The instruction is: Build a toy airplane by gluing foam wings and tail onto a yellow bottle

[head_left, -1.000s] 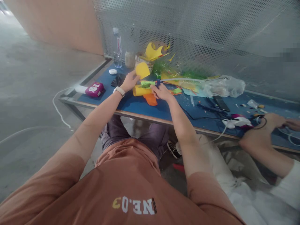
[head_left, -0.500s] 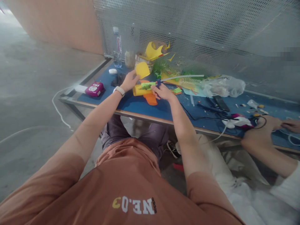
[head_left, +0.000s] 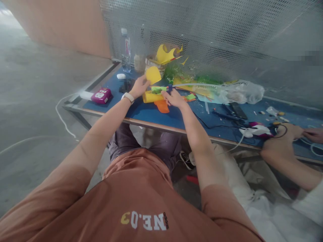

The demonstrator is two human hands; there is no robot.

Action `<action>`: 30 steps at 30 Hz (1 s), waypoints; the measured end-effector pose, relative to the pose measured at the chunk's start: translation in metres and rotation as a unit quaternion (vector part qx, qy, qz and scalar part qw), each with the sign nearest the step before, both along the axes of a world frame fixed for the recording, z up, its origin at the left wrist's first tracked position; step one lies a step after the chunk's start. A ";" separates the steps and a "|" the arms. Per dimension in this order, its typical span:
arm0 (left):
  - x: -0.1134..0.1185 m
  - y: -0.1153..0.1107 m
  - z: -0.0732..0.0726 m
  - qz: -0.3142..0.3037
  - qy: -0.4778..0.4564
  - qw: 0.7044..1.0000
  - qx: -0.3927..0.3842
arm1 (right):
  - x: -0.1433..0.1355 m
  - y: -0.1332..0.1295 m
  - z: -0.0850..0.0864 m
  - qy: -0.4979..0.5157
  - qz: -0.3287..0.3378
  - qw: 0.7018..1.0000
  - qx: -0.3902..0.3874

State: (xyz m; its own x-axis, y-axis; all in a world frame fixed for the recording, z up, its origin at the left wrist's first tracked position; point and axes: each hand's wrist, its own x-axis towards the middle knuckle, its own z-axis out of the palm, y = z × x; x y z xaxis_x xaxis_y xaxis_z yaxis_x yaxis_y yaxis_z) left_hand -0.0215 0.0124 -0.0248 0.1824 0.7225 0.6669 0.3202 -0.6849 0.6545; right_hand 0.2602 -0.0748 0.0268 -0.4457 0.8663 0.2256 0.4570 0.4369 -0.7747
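Note:
A flat yellow piece with rounded corners (head_left: 153,75) is pinched at its edge by my left hand (head_left: 140,86). My right hand (head_left: 174,98) is closed around a small blue glue gun (head_left: 170,88), mostly hidden by the fingers. From its back a long whitish glue stick (head_left: 196,84) reaches out to the right. Left of that hand, on the table, lies a yellow rolled tube (head_left: 151,97) with a green patterned piece (head_left: 158,89) on top and an orange fin-shaped piece (head_left: 162,106) at its front. Whether the nozzle touches anything is too small to tell.
Behind stand a water bottle (head_left: 126,50) and a tub with yellow scraps (head_left: 165,55). Green plastic bottles (head_left: 174,74) and a clear bag (head_left: 243,92) lie rightward. A purple packet (head_left: 101,96) sits left. A co-worker's hand (head_left: 285,132) is beside a white power strip (head_left: 254,131).
The glue stick's far end has dipped, and the glue gun has tilted slightly in my right hand. My left hand and the yellow piece have hardly moved.

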 end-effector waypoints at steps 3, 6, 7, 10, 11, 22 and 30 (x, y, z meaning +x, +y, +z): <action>0.000 0.000 0.000 -0.003 0.002 1.000 0.003 | 0.000 0.003 -0.002 -0.003 0.001 1.000 0.006; -0.001 0.005 -0.003 -0.001 0.001 1.000 0.003 | 0.000 0.003 -0.002 -0.001 -0.001 1.000 -0.001; -0.001 0.007 -0.005 0.000 -0.001 1.000 0.003 | 0.001 0.003 -0.002 0.001 -0.002 1.000 -0.006; -0.001 0.006 -0.004 0.000 -0.006 1.000 -0.002 | 0.002 0.002 -0.002 0.013 0.004 1.000 -0.018; 0.000 0.004 -0.003 -0.001 -0.008 1.000 -0.004 | 0.003 0.002 -0.002 0.016 0.009 1.000 -0.018; 0.002 -0.007 0.005 -0.010 -0.018 1.000 -0.012 | 0.007 -0.001 0.000 0.030 0.028 0.999 -0.013; 0.001 0.004 -0.001 -0.002 -0.023 1.000 -0.019 | 0.008 -0.004 0.002 0.017 0.022 1.000 -0.007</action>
